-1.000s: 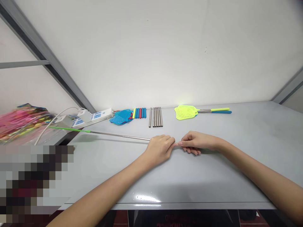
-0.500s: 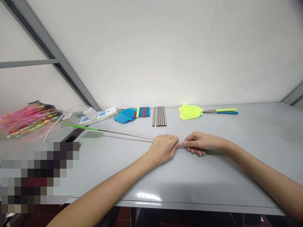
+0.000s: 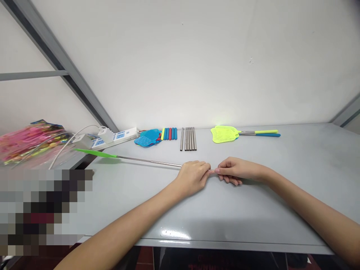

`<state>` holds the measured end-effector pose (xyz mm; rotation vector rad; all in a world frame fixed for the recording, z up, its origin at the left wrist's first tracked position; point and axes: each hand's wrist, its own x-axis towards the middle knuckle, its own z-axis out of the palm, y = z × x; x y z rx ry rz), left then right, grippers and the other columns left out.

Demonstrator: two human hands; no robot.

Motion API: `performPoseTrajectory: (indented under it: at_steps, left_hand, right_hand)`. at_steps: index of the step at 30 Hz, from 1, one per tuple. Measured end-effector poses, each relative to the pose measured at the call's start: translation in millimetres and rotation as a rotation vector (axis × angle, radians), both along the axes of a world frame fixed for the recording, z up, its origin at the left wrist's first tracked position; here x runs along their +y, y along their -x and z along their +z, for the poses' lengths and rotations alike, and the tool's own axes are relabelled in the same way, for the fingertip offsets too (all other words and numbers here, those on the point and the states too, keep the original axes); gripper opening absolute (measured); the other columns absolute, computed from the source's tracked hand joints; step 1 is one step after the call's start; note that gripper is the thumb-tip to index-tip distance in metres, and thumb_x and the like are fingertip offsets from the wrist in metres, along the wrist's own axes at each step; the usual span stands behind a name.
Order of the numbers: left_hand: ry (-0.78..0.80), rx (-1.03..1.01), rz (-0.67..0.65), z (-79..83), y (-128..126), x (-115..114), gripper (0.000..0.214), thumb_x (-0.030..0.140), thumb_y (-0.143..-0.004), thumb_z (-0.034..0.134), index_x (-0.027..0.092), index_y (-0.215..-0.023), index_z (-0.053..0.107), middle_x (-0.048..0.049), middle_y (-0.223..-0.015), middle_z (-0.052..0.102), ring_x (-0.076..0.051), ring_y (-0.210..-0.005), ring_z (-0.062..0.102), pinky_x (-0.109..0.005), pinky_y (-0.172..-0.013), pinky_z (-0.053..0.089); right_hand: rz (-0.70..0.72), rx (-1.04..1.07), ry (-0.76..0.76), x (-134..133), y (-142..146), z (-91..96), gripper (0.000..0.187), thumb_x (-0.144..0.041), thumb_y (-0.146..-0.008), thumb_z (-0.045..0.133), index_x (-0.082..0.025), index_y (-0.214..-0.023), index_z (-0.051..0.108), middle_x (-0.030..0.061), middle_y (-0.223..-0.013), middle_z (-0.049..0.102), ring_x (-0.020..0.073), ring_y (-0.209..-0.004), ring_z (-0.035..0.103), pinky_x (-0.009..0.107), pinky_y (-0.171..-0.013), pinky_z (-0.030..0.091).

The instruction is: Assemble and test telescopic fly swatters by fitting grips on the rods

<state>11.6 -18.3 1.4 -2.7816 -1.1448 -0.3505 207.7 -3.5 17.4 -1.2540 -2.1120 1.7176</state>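
A fly swatter with a bright green head [image 3: 97,153] and a long thin metal rod [image 3: 149,161] lies slantwise over the table, its head at the left. My left hand [image 3: 194,176] is wrapped round the rod close to its right end, palm down. Just to the right, the thumb and forefinger of my right hand [image 3: 233,169] pinch at the rod's end, touching the left fingertips; the other fingers curl loosely below. The very tip of the rod is mostly hidden by the fingers.
Along the wall lie blue swatter heads [image 3: 148,138], several coloured handle grips [image 3: 170,134], several metal tubes [image 3: 190,138] and swatters with a yellow head [image 3: 224,134]. At left are a power strip [image 3: 123,135] with plugs and a bag of pink items [image 3: 30,140]. The grey table's front edge [image 3: 213,244] is near me.
The green head has turned about its rod and shows more of its face. Both hands keep their hold, and the whole view has shifted slightly.
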Motion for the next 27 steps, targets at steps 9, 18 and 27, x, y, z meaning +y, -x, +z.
performPoseTrajectory:
  at_steps: [9, 18, 27]
  left_hand:
    - [0.013, 0.005, 0.014, 0.9, -0.7, -0.5, 0.029, 0.032, -0.090, 0.030, 0.018, -0.074, 0.050, 0.0010, -0.072, 0.060, -0.013, -0.064, 0.055, -0.025, -0.055, 0.033]
    - [0.018, 0.010, 0.015, 1.3, -0.3, -0.7, 0.029, 0.032, -0.090, 0.029, 0.019, -0.074, 0.050, 0.0008, -0.072, 0.060, -0.014, -0.065, 0.055, -0.025, -0.055, 0.033]
    - [0.035, 0.032, 0.003, 2.2, 1.7, 0.5, 0.032, 0.035, -0.091, 0.027, 0.018, -0.074, 0.049, 0.0005, -0.070, 0.060, -0.014, -0.061, 0.055, -0.025, -0.050, 0.031]
  right_hand:
    - [0.010, 0.002, -0.011, -0.3, -0.3, -0.6, 0.042, -0.053, -0.079, 0.046, -0.013, -0.068, 0.052, -0.0013, -0.057, 0.050, 0.0044, -0.040, 0.044, 0.016, -0.037, 0.034]
    - [0.006, 0.010, -0.002, 0.9, -0.3, -3.0, 0.040, -0.052, -0.078, 0.048, -0.013, -0.069, 0.053, -0.0014, -0.057, 0.050, 0.0043, -0.039, 0.043, 0.015, -0.035, 0.033]
    - [0.057, 0.025, 0.023, 2.3, -4.1, -2.9, 0.041, -0.053, -0.079, 0.045, -0.013, -0.070, 0.052, -0.0027, -0.055, 0.046, 0.0043, -0.038, 0.038, 0.017, -0.035, 0.029]
